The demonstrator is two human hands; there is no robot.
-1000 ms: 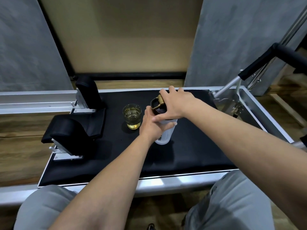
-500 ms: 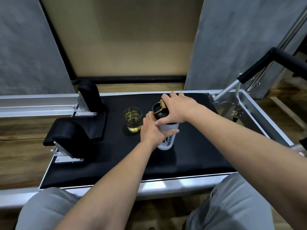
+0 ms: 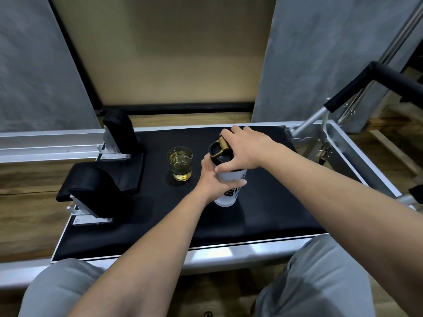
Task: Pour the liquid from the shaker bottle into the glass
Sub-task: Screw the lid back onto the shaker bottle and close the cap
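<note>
Black padding covers the platform [image 3: 263, 213] on which everything stands, a flat upholstered surface framed in silver metal. On it a clear glass [image 3: 180, 163] holds yellowish liquid to somewhat over half its height, which suggests that some pouring is already done, though the pictures alone cannot settle whether that liquid came from the bottle. Just to the right of the glass, near but not touching it, stands the shaker bottle [image 3: 229, 191], upright on the padding, a frosted white body with dark lettering and a black lid [image 3: 220, 155] that carries a brass-coloured loop and flip cap. The left hand [image 3: 211, 179] wraps the body of the bottle, its fingers curled round the far side and its thumb across the front, steadying it. The right hand [image 3: 242, 149] sits over the lid, its fingers clamped around the rim with the thumb on the near edge. Whether it is twisting the lid tight or loosening it cannot be told. How much liquid remains in the bottle is hidden by the frosted wall and the hands. If more is to go into the glass, the bottle has yet to be lifted and tipped; if the pour is finished, only closing and letting go remain. Black padded rests [image 3: 100, 181] stand well to the left.
</note>
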